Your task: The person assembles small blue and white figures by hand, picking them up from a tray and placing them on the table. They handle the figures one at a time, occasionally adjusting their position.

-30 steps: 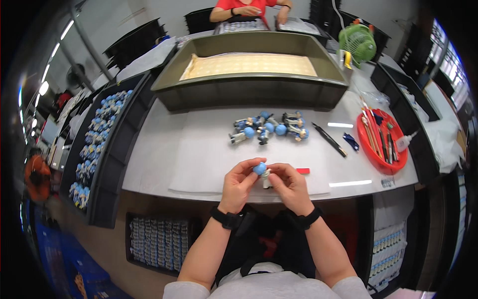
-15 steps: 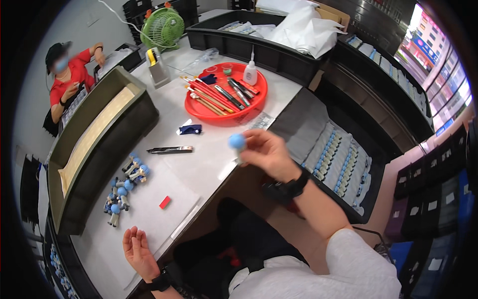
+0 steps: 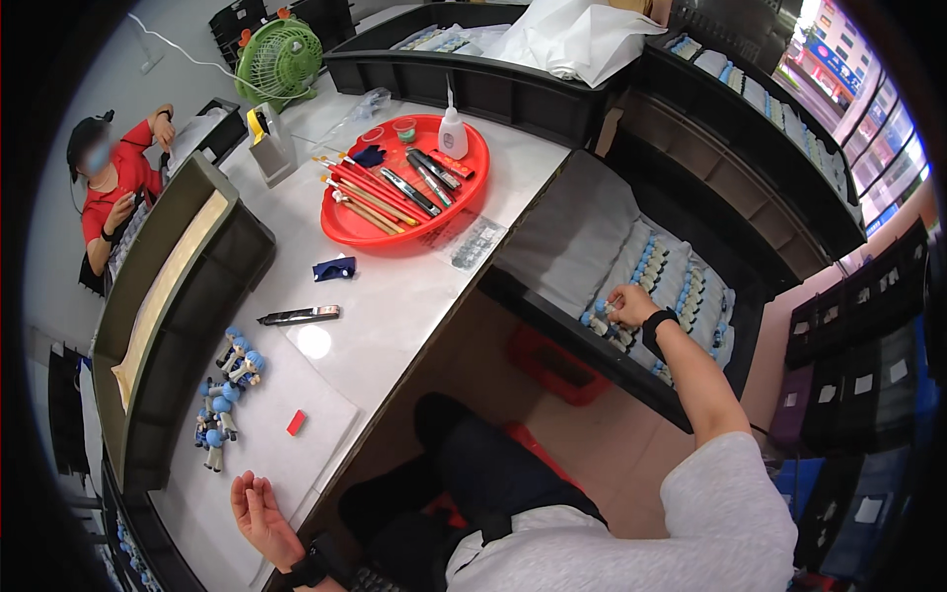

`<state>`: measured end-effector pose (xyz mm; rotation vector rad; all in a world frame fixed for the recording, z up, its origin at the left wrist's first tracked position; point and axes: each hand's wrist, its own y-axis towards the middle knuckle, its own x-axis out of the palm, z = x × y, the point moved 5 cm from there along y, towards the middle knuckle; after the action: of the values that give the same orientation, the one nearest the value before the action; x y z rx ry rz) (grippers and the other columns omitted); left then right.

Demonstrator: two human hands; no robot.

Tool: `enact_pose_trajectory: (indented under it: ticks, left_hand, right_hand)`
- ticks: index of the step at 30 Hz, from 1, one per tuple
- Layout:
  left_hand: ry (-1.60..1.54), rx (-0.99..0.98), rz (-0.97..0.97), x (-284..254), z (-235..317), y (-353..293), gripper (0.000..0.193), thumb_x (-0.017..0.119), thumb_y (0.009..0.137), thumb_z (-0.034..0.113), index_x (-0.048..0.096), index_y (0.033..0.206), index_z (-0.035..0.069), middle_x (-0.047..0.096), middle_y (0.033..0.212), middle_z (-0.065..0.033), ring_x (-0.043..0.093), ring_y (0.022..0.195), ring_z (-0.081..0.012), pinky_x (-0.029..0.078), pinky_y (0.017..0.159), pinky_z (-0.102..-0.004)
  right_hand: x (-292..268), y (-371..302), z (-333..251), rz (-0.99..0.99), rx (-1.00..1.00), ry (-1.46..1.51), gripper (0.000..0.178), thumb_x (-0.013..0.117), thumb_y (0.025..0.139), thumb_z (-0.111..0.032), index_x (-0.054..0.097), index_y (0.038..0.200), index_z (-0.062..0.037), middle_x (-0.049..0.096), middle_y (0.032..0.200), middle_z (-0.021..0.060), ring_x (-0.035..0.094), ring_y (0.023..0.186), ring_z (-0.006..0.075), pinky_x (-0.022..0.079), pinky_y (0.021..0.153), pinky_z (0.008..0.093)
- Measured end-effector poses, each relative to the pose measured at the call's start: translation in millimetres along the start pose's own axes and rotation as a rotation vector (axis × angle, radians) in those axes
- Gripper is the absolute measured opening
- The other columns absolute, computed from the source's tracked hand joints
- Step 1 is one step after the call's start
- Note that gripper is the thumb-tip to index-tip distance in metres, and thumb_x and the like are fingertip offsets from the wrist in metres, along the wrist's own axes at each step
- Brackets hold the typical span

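My right hand (image 3: 631,305) reaches over the black tray (image 3: 552,312) on the right. Its fingers are closed on a small blue-headed figurine (image 3: 599,308) at the near left end of a row. Alongside lie rows of similar figurines (image 3: 647,262) on pale cloth. My left hand (image 3: 262,517) rests palm up by the table's near edge, fingers loosely curled and apart, with nothing in it. Beyond it, several figurines (image 3: 229,387) lie in a loose group on the white sheet (image 3: 326,380), near a small red block (image 3: 296,423).
A red round tray (image 3: 345,233) holds brushes, pens and a white squeeze bottle (image 3: 452,134). A black pen (image 3: 299,316) and dark blue cloth piece (image 3: 334,268) lie on the table. An olive bin (image 3: 202,335) stands left. Behind it sits a co-worker (image 3: 123,183) near a green fan (image 3: 279,61).
My right hand has carried the figurine from above the table's edge rightward into the black tray. My left hand keeps its curled pose. The view has turned a little to the right.
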<state>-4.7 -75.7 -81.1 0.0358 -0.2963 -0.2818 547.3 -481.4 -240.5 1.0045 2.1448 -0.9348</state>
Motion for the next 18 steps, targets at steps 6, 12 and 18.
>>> enact_pose_trajectory:
  ticks: [6, 12, 18]
  left_hand:
    - [0.010, 0.020, -0.012, 5, -1, 0, 0.024, 0.050, 0.091, 0.006, 0.051, 0.115, 0.000, 0.057, 0.111, -0.0112, 0.056, 0.097, -0.0164, 0.045, 0.092, -0.0304]
    - [0.032, 0.016, 0.049, 0, 1, -8, 0.021, 0.052, 0.089, 0.003, 0.054, 0.110, -0.001, 0.057, 0.109, -0.0107, 0.056, 0.096, -0.0165, 0.046, 0.090, -0.0301]
    - [0.054, 0.011, 0.056, 15, 9, -13, 0.017, 0.053, 0.086, -0.002, 0.058, 0.103, -0.003, 0.062, 0.101, -0.0105, 0.060, 0.089, -0.0158, 0.048, 0.085, -0.0272]
  right_hand:
    - [12, 18, 7, 0.009, -0.021, -0.030, 0.027, 0.075, 0.065, -0.011, 0.061, 0.085, 0.0013, 0.063, 0.071, 0.0097, 0.061, 0.064, 0.0182, 0.050, 0.060, 0.0306]
    - [21, 22, -1, -0.021, 0.019, 0.002, 0.022, 0.073, 0.065, -0.017, 0.062, 0.075, -0.0007, 0.064, 0.068, 0.0117, 0.063, 0.063, 0.0220, 0.050, 0.060, 0.0332]
    - [-8, 27, -41, 0.254, -0.389, -0.028, 0.019, 0.064, 0.075, -0.008, 0.063, 0.092, 0.0007, 0.065, 0.083, 0.0099, 0.062, 0.073, 0.0201, 0.050, 0.069, 0.0317]
